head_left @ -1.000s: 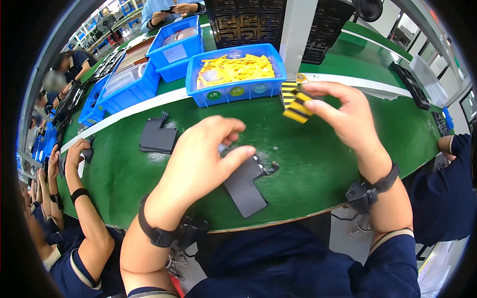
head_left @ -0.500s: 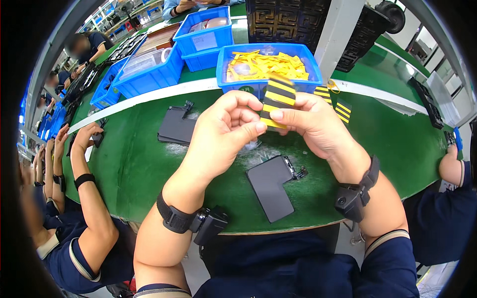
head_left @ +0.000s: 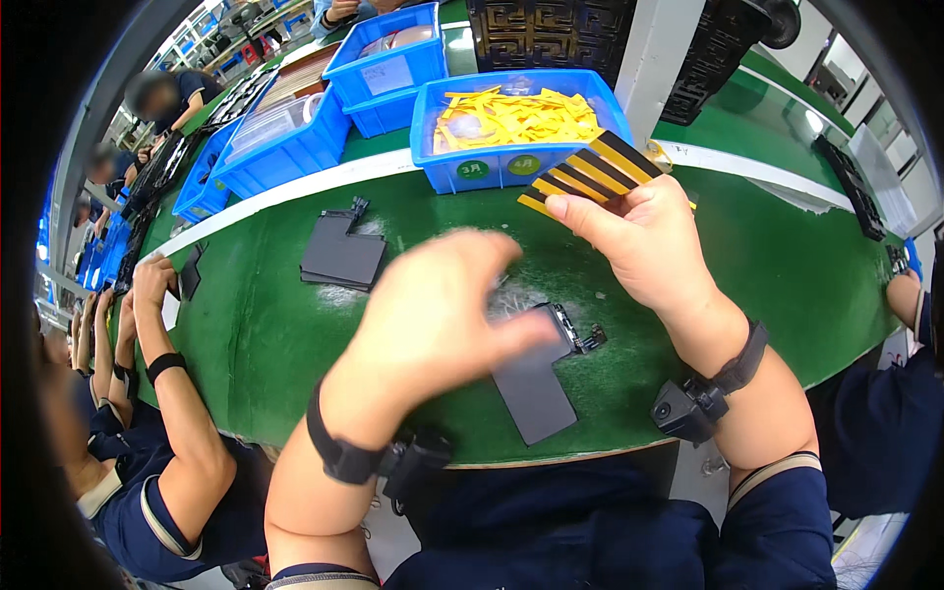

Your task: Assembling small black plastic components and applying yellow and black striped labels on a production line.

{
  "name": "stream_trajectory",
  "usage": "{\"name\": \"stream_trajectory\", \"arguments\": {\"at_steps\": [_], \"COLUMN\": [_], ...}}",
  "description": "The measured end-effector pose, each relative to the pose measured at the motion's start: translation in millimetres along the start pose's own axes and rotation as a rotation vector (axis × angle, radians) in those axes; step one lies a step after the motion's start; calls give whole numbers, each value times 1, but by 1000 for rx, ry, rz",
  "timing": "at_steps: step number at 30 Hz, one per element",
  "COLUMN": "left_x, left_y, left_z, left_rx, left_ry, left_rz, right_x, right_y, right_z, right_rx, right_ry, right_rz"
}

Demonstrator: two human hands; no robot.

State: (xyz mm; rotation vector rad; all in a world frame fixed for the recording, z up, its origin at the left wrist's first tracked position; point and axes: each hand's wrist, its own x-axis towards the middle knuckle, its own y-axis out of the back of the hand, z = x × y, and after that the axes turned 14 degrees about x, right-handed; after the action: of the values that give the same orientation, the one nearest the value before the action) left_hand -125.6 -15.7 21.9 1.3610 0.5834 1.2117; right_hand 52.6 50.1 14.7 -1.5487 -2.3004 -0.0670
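My right hand (head_left: 657, 241) pinches a sheet of yellow-and-black striped strips (head_left: 592, 175) between thumb and fingers, held up in front of a blue bin of yellow strips. Smeared by motion, my left hand (head_left: 418, 310) hangs over the table with its thumb and fingers apart; nothing shows in it. Its thumb overlaps the upper part of a flat dark grey L-shaped piece (head_left: 539, 401), which lies on the green table and has a small connector at its top right. A stack of similar pieces (head_left: 342, 251) lies further left.
Behind a white ledge (head_left: 379, 170) stands the blue bin (head_left: 521, 169) of yellow strips. More blue bins (head_left: 285, 162) are to its left. A white post (head_left: 664, 69) rises behind the sheet. A co-worker's hand (head_left: 152, 280) works at the left; another person sits at the right edge.
My left hand has come away from the striped sheet, down and toward me. My right hand has moved right with the sheet, which now lies tilted and shows more of its stripes.
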Motion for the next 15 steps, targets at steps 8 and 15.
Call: {"name": "stream_trajectory", "arguments": {"at_steps": [8,15], "left_x": [-10,1], "left_y": [-1,-6], "left_z": [17,8], "left_rx": [-65,-1128], "left_ry": [-115,397], "left_rz": [-22,50], "right_x": [-3,-18], "right_y": [-1,-17], "right_z": [-2,-11], "right_rx": [-246,-158], "right_ry": [300,232], "right_rz": [-13,72]}}
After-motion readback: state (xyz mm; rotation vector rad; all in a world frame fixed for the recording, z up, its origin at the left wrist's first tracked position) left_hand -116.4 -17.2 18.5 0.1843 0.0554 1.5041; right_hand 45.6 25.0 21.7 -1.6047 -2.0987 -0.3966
